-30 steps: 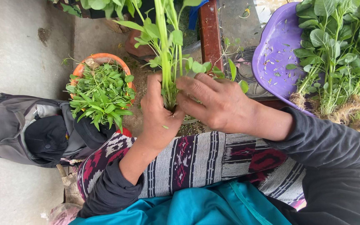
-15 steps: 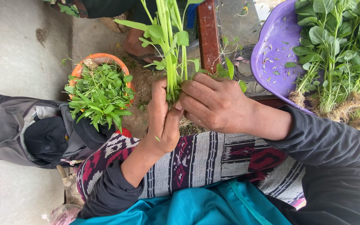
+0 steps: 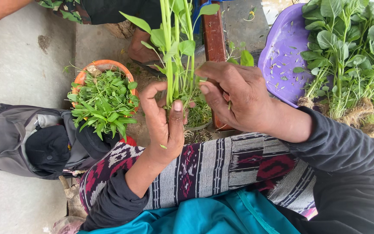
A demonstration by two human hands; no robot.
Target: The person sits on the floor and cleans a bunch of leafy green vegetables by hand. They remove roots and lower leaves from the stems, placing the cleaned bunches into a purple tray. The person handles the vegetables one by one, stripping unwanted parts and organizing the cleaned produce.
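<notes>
My left hand [image 3: 165, 125] is closed around the lower end of a bunch of long green leafy stems [image 3: 176, 47], which stand up out of the fist. My right hand [image 3: 239, 97] is beside it on the right, its fingertips pinching at a stem on the side of the bunch just above my left thumb. Both arms wear dark sleeves and rest over a striped, patterned cloth [image 3: 221, 169] on my lap.
An orange bowl [image 3: 84, 76] heaped with picked green leaves stands to the left. At the right, a purple basin [image 3: 282, 56] holds leafy plants with roots [image 3: 351, 65]. A grey bag with a black cap [image 3: 27, 138] lies on the concrete. Another person's sandalled foot [image 3: 141, 52] is behind the bunch.
My right hand has drawn off the bunch to the right and now only pinches at its side. My left hand has shifted its grip, thumb now across the stems.
</notes>
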